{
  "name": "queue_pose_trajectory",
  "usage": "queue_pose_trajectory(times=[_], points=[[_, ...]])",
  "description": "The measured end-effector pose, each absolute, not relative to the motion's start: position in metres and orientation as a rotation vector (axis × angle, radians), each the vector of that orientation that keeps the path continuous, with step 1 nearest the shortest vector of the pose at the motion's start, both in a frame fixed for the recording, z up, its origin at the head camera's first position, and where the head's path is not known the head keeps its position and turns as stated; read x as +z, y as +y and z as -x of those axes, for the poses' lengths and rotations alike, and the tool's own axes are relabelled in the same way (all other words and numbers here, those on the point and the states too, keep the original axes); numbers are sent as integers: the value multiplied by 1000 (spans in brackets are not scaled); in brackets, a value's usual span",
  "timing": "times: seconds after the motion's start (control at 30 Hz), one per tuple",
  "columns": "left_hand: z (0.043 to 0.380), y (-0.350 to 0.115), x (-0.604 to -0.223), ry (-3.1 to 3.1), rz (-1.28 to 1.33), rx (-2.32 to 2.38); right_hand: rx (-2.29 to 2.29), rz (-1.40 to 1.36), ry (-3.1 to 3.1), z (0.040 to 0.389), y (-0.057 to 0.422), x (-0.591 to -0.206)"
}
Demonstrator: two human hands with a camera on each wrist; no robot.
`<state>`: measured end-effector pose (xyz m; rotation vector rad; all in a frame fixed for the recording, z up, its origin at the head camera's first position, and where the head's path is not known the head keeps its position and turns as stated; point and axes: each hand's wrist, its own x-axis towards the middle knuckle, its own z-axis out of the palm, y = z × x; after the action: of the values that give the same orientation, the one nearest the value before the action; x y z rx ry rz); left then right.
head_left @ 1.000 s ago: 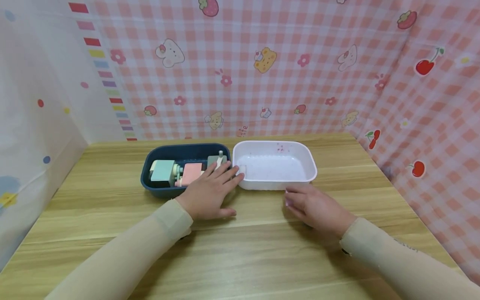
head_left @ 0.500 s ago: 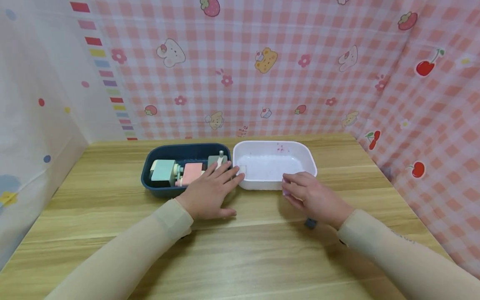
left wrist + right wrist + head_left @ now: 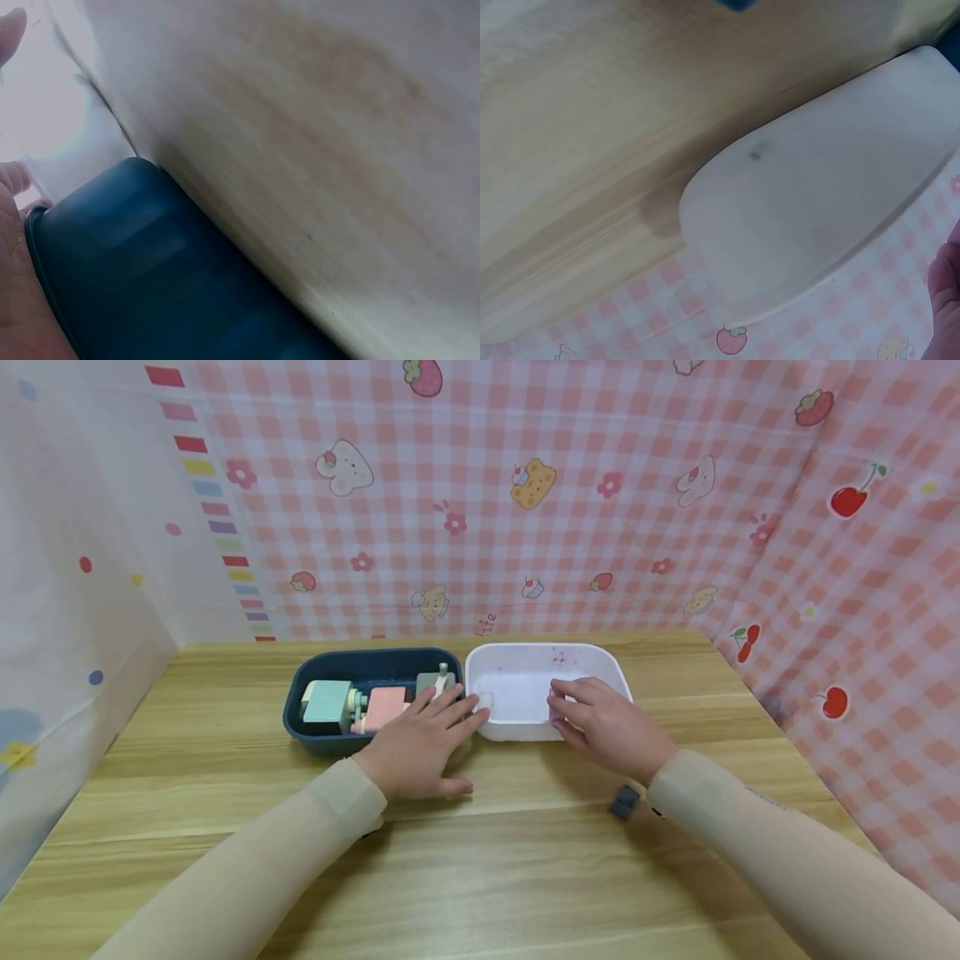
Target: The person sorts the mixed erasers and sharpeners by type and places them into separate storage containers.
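In the head view my left hand (image 3: 416,747) lies with spread, straight fingers over the front right of the navy box (image 3: 375,658), its fingertips reaching the left rim of the white box (image 3: 525,732). My right hand (image 3: 611,727) is over the white box's front rim, pinching a small lilac piece (image 3: 557,713) that the fingers mostly hide. A small whitish piece (image 3: 486,700) shows inside the white box by the left fingertips. Behind the right hand, near its sleeve, a small dark grey block (image 3: 625,802) sits on the table.
The navy box holds a mint-green block (image 3: 327,702), a pink block (image 3: 386,706) and a grey-green piece (image 3: 427,680) with a pale peg. Both boxes stand side by side on the wooden table (image 3: 480,877), before a pink checked cloth (image 3: 480,552).
My right hand has moved left and forward, from in front of the white box to over its rim with the lilac piece. The dark grey block has come into view. My left hand stays put.
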<state>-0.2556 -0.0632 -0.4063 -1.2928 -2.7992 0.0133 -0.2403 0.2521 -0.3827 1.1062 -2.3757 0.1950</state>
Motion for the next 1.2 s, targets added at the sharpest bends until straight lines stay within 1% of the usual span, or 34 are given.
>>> queue_pose_trajectory(times=[0.37,0.77,1.2], points=[[257,-61,-408,-2819,1294,18,180,-1075,-2409,258,237,-381],[257,-62,-406,-2823,1288,21,140,-1114,-2386,273,226,-376],[258,-64,-407,-2830,1294,-3,159,-1082,-2445,283,216,-376]])
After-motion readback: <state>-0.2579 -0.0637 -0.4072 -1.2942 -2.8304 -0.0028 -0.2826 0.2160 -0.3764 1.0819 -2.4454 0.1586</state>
